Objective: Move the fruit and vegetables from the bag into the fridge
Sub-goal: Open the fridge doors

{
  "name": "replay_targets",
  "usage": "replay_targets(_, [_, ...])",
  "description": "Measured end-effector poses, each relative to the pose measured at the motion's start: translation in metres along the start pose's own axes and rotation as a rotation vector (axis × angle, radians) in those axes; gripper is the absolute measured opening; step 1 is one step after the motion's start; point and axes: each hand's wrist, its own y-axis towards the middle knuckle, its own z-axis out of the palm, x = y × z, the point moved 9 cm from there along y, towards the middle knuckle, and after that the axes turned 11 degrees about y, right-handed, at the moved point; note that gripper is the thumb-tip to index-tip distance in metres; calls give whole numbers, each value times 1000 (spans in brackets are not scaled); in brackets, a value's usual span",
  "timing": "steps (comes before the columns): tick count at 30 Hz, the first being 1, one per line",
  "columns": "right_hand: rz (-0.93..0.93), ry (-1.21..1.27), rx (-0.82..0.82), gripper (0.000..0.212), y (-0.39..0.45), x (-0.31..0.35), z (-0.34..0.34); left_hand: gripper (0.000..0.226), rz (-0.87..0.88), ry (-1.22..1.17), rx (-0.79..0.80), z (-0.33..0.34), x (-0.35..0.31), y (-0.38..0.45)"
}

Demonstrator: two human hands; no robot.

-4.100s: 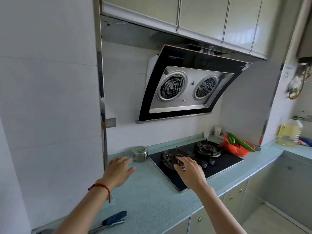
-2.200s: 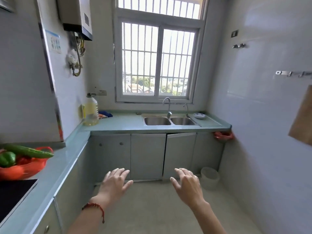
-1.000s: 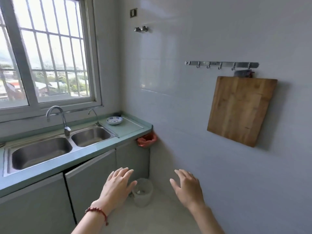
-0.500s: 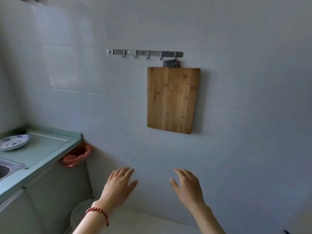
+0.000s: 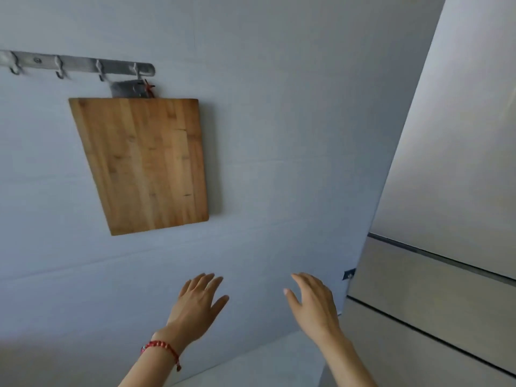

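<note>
Both hands are raised in front of a pale tiled wall [image 5: 279, 135], holding nothing. The left hand [image 5: 196, 305], a red bracelet [image 5: 162, 349] on its wrist, has its fingers straight and loosely spread; the right hand [image 5: 314, 303] is likewise relaxed and empty. On the right stands the fridge [image 5: 435, 275] — grey, its doors closed. Far left, a wooden cutting board [image 5: 145, 163] hangs from a metal hook rail [image 5: 78, 65]. The bag and its produce are out of view.
</note>
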Motion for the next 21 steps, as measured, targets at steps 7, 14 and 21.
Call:
replay_targets(7, [177, -38, -166, 54, -14, -39, -34, 129, 190, -22, -8, 4, -49, 38])
replay_targets(14, [281, -93, -203, 47, -8, -71, -61, 130, 314, -71, -24, 9, -91, 77])
replay_targets(21, [295, -94, -314, 42, 23, -104, -88, 128, 399, -118, -73, 8, -134, 131])
